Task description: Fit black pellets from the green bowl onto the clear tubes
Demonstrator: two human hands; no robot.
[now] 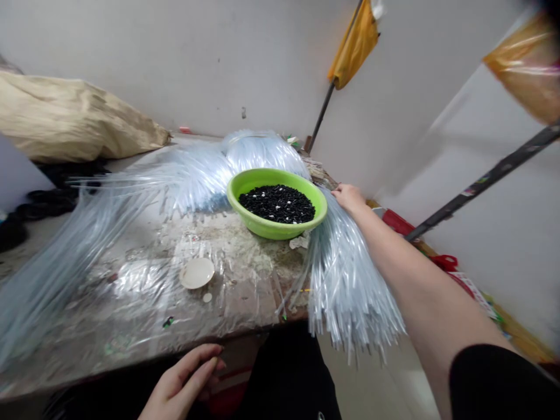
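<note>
My right hand [349, 196] reaches forward to the upper end of a bundle of clear plastic tubes [350, 274]. Its fingers are bent onto the tubes, with the fingertips partly hidden. The bundle's loose ends fan down over the table's front edge. Beside it stands a light green basin [275, 230] filled with small black pieces [280, 204], a few white bits among them. My left hand [188, 379] hovers low in front of the table edge, fingers loosely curved, thumb a little apart from them, nothing visible in it.
More clear tubes [192, 175] lie behind the basin, and another spread [56, 286] covers the table's left side. A small white dish [196, 273] sits near the front. At the back left rests a beige sack [74, 119]. A dark pole [481, 181] slants along the right.
</note>
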